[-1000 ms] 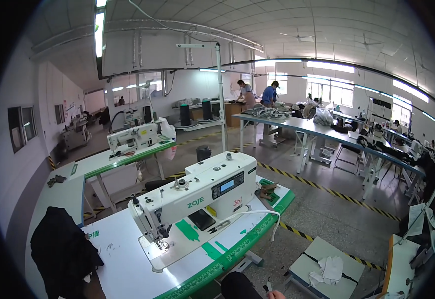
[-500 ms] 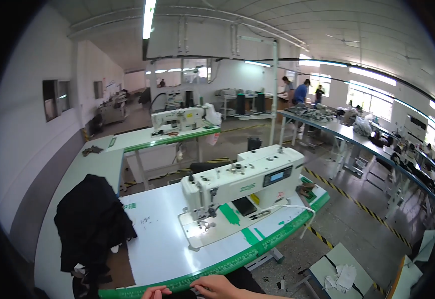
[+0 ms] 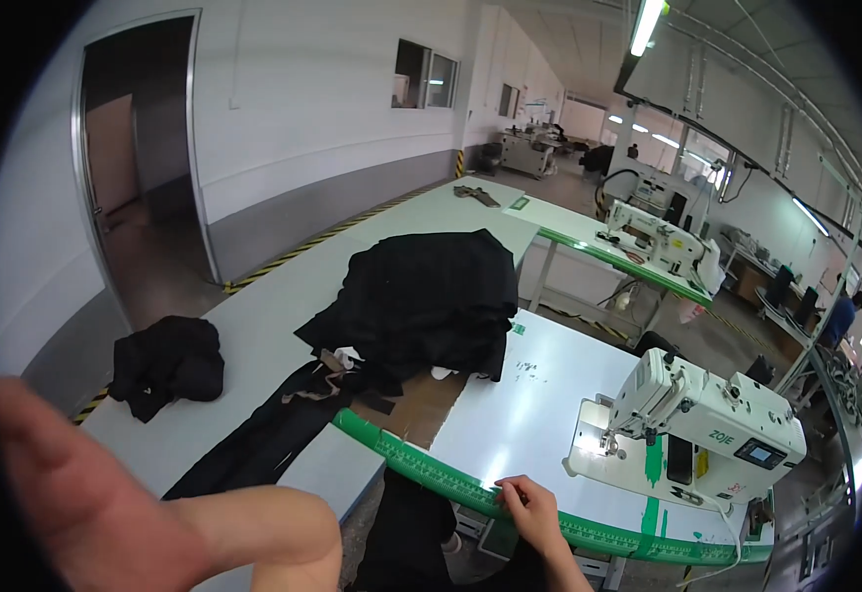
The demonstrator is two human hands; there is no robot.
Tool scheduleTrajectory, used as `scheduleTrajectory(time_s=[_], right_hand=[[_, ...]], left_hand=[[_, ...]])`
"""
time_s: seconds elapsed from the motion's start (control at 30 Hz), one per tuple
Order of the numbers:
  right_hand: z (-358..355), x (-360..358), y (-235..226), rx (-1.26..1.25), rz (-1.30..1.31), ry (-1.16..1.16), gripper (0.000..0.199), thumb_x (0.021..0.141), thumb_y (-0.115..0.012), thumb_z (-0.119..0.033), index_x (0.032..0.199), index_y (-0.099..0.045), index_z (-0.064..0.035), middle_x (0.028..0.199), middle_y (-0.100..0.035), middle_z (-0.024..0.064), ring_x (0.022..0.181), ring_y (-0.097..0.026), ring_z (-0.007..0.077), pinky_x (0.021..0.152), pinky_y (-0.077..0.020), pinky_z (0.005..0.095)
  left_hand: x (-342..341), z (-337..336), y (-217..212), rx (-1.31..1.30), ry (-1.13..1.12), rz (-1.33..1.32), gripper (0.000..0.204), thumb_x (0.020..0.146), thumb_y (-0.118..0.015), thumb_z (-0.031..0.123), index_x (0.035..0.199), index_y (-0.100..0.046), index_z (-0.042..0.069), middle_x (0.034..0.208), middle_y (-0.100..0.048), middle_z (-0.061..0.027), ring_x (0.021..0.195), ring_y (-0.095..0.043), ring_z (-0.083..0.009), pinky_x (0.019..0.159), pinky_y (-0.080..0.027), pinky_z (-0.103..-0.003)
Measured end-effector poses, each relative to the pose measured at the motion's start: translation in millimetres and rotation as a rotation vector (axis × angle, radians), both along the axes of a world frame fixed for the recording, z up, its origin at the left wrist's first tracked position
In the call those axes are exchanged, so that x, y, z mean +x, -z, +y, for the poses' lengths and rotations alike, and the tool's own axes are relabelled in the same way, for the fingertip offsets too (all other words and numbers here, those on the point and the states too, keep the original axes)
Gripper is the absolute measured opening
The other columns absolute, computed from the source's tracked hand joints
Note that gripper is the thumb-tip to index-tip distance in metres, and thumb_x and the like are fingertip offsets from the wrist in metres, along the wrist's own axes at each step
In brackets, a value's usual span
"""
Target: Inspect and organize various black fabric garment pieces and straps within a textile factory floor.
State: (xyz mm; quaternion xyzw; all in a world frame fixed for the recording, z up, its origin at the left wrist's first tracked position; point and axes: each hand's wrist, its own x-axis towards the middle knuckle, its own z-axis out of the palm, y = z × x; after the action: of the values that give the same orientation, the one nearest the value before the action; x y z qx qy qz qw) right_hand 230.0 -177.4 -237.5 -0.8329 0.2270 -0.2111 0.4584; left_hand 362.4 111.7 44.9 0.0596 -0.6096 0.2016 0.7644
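My left hand (image 3: 85, 503) is raised large and close at the lower left, blurred and partly lost in the dark rim; its fingers cannot be read. My right hand (image 3: 531, 508) is at the front edge of the sewing table, over the green measuring strip (image 3: 441, 479). Its fingers are bent loosely, a little apart, with nothing visible in them. To the right stands a white sewing machine (image 3: 692, 414). A big heap of black fabric (image 3: 431, 291) lies left of the machine, with a smaller black bundle (image 3: 169, 367) nearer my left hand.
Brown cardboard (image 3: 426, 409) lies beside the heap. A long pale side table (image 3: 253, 340) runs along the wall, black cloth trailing over its near part. A second sewing machine (image 3: 658, 237) stands farther back. An open doorway (image 3: 140, 158) is at the left.
The view has swung left, bringing the doorway and small black bundle into sight. My left hand has left the table edge and risen at the left; my right hand remains near the edge.
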Motion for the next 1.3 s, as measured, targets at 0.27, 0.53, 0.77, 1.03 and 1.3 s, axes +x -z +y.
scheduleTrajectory(time_s=[0.27,0.53,0.77,1.03,1.3], right_hand=[[-16,10,-30,0.159,0.06,-0.201,0.022,0.095,-0.053,-0.018,0.099,-0.065,0.0005,0.075,-0.065,0.005,0.066,-0.058,0.0088,0.062,-0.0462,0.0224],[-17,49,-54,0.038,0.108,-0.288,0.022,0.095,-0.054,-0.017,0.096,-0.065,0.0012,0.076,-0.065,0.0057,0.07,-0.06,0.0103,0.066,-0.0474,0.0236],[2,96,-65,-0.06,0.139,-0.451,0.022,0.094,-0.054,-0.018,0.097,-0.065,0.0008,0.077,-0.066,0.0066,0.071,-0.061,0.0124,0.067,-0.0484,0.0254],[18,156,-65,-0.265,0.104,-0.625,0.02,0.092,-0.057,-0.019,0.097,-0.064,-0.0013,0.079,-0.067,0.0083,0.071,-0.064,0.0152,0.064,-0.0499,0.0263],[57,238,-77,-0.256,-0.105,-0.66,0.017,0.092,-0.055,-0.009,0.103,-0.065,-0.0013,0.092,-0.063,0.0101,0.082,-0.063,0.0156,0.071,-0.0494,0.0268]], left_hand=[[-5,46,11,0.22,-0.192,0.163,0.028,0.093,-0.05,0.025,0.106,-0.053,0.0,0.122,-0.048,-0.011,0.124,-0.04,-0.023,0.101,-0.034,-0.04],[11,94,21,0.425,-0.378,0.326,0.029,0.093,-0.05,0.024,0.107,-0.053,0.0,0.122,-0.049,-0.011,0.122,-0.041,-0.0227,0.101,-0.035,-0.039],[23,130,27,0.592,-0.523,0.464,0.029,0.092,-0.05,0.023,0.109,-0.052,-0.001,0.122,-0.049,-0.011,0.12,-0.043,-0.0224,0.1,-0.035,-0.039],[35,140,40,0.744,-0.601,0.647,0.03,0.092,-0.05,0.022,0.11,-0.051,-0.001,0.121,-0.049,-0.0109,0.118,-0.044,-0.0221,0.1,-0.035,-0.038],[60,145,36,0.946,-0.681,0.78,0.03,0.091,-0.051,0.021,0.111,-0.051,-0.002,0.121,-0.05,-0.0109,0.116,-0.045,-0.0218,0.1,-0.036,-0.037]])
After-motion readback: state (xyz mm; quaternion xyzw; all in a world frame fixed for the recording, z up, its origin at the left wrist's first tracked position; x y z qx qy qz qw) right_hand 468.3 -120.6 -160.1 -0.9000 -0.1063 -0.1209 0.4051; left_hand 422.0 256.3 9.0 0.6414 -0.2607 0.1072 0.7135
